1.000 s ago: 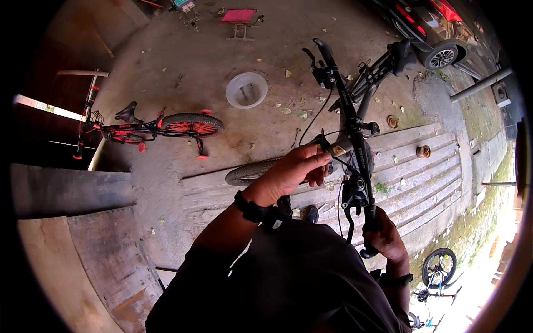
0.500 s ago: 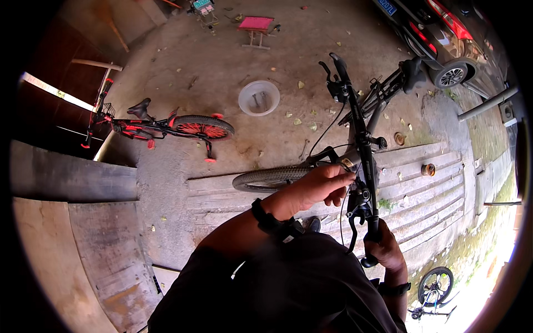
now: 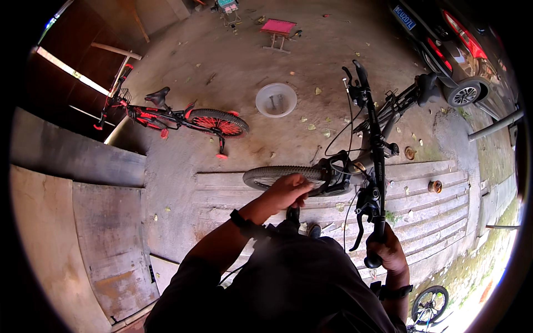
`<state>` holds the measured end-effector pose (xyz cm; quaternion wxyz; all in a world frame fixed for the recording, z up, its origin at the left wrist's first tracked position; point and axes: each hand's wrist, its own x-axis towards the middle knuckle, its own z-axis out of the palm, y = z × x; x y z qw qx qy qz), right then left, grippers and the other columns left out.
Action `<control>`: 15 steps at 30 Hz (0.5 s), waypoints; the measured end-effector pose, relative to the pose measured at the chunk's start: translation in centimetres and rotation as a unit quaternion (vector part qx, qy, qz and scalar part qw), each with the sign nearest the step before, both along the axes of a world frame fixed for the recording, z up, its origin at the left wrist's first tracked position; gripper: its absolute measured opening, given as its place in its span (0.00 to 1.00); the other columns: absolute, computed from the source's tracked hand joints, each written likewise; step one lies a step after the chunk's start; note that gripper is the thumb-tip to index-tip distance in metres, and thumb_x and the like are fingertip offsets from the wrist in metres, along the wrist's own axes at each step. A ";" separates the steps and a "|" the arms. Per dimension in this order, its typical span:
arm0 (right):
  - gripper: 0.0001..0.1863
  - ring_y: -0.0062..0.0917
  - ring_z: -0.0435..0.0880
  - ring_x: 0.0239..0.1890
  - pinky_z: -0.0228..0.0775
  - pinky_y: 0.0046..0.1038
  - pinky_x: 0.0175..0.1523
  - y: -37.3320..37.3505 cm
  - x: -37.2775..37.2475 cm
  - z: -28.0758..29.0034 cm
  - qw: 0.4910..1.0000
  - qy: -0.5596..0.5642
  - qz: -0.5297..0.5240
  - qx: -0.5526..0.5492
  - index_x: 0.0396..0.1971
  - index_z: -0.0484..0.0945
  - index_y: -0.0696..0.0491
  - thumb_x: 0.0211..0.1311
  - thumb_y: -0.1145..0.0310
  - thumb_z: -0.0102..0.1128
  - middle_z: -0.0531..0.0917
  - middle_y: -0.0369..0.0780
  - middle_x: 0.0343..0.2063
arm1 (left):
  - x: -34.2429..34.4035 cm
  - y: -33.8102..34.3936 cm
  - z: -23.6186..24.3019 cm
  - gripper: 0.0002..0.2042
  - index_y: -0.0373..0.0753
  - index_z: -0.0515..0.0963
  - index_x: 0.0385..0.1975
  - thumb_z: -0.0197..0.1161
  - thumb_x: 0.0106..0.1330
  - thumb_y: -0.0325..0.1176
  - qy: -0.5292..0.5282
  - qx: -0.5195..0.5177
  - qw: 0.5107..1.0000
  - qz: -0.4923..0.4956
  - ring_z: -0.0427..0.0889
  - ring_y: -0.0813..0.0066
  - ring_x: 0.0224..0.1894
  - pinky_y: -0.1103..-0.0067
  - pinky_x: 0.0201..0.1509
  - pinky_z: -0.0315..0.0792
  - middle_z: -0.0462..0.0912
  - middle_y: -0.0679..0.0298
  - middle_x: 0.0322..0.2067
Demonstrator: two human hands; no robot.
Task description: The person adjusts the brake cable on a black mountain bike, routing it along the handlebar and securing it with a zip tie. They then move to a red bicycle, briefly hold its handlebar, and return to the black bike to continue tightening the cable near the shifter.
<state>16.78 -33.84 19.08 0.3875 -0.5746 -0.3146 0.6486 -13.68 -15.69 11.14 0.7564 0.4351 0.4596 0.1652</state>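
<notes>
My right hand (image 3: 387, 250) is closed around the lower grip of a black bicycle handlebar (image 3: 378, 170), below a brake lever (image 3: 359, 230). My left hand (image 3: 291, 190) has its fingers curled over the front tire (image 3: 260, 175), left of the fork (image 3: 336, 178); what they hold, if anything, is hidden. Black cables loop between the handlebar and the fork, and a thin cable with a pale tip (image 3: 345, 81) rises beside the far brake lever. The saddle (image 3: 426, 89) of this bicycle is at the upper right. My shoe (image 3: 314, 229) shows below.
A red-and-black bicycle (image 3: 214, 123) with training wheels stands left. Beyond are a white basin (image 3: 276, 100) with tools and a pink folding stool (image 3: 278, 25). A dark car (image 3: 463, 55), pole (image 3: 494, 125) and another bicycle (image 3: 429, 305) are right. Boards (image 3: 114, 233) line the left; a tin (image 3: 435, 186) lies on grooved concrete.
My left hand has moved from beside the stem leftward and down to the front tire. A thin cable now stands up beside the far brake lever. My right hand still grips the bar.
</notes>
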 end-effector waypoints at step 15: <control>0.36 0.25 0.81 0.27 0.74 0.25 0.33 0.7 -1.9 -1.6 0.982 0.186 0.000 0.031 0.67 0.62 0.60 0.61 0.66 0.65 0.81 0.40 0.29 | -12.5 -20.7 -4.1 0.15 0.36 0.75 0.40 0.60 0.71 0.45 0.112 -0.049 0.951 0.284 0.82 0.74 0.27 0.76 0.29 0.73 0.81 0.64 0.30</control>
